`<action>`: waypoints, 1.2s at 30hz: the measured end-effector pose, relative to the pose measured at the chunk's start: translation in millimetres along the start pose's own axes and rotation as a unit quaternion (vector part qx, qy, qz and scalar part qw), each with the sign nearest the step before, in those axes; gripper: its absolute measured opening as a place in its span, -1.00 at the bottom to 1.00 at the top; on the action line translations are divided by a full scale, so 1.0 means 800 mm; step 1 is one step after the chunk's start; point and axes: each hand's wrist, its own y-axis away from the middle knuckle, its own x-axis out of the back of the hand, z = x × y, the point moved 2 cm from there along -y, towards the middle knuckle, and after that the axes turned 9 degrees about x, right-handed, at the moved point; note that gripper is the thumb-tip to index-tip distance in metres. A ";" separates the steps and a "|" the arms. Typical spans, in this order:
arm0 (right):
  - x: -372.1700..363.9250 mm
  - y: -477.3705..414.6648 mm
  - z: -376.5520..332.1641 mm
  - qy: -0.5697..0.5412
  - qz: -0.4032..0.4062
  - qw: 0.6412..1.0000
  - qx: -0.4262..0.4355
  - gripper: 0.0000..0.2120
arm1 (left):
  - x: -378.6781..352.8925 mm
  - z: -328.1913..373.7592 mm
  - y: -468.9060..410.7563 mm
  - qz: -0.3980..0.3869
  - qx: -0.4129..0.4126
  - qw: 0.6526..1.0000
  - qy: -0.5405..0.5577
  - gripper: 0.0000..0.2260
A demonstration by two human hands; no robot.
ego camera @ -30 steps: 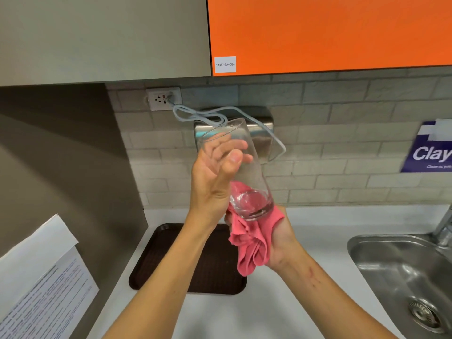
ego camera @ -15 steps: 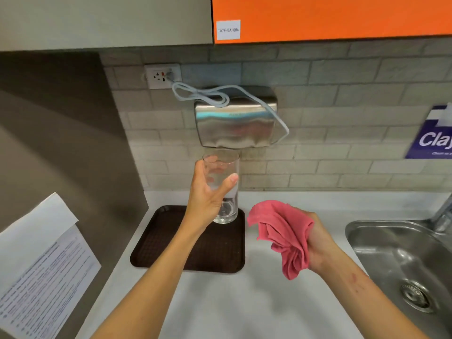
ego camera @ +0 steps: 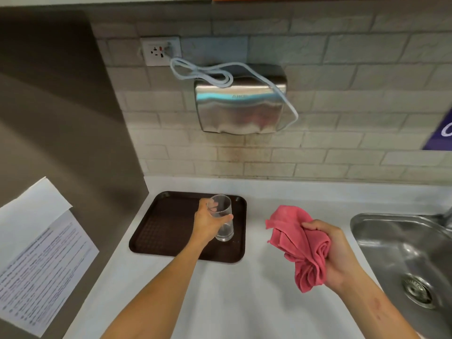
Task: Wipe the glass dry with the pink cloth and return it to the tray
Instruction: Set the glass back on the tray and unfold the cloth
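Observation:
A clear tall glass [ego camera: 223, 222] stands upright with its base on the right part of the dark brown tray [ego camera: 166, 228]. My left hand [ego camera: 208, 222] is wrapped around the glass from the left, thumb across its front. To the right, above the white counter, my right hand [ego camera: 335, 255] grips the bunched pink cloth [ego camera: 299, 243], which hangs loose below my fingers. The cloth is well apart from the glass.
A steel sink [ego camera: 403, 253] with a drain lies at the right edge. A metal hand dryer [ego camera: 241, 108] with a looped white cable hangs on the tiled wall above the tray. Printed papers [ego camera: 39, 260] are stuck on the grey side panel at left.
The glass went from tilted against the cloth at chest height to upright and down onto the tray in my left hand. My right hand with the cloth moved away to the right.

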 end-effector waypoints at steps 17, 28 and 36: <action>-0.010 -0.017 0.004 -0.011 -0.005 1.000 -0.016 -0.80 | -0.046 -0.059 0.002 0.000 0.044 0.996 -0.080 -0.33; -0.019 -0.015 -0.013 0.001 -0.039 0.998 -0.052 -0.76 | 0.011 0.075 0.096 0.129 -0.182 0.973 0.058 -0.63; -0.064 -0.034 -0.023 -0.019 0.017 0.998 -0.053 -0.49 | -0.065 0.150 0.217 -0.118 -0.238 0.959 -0.099 -0.27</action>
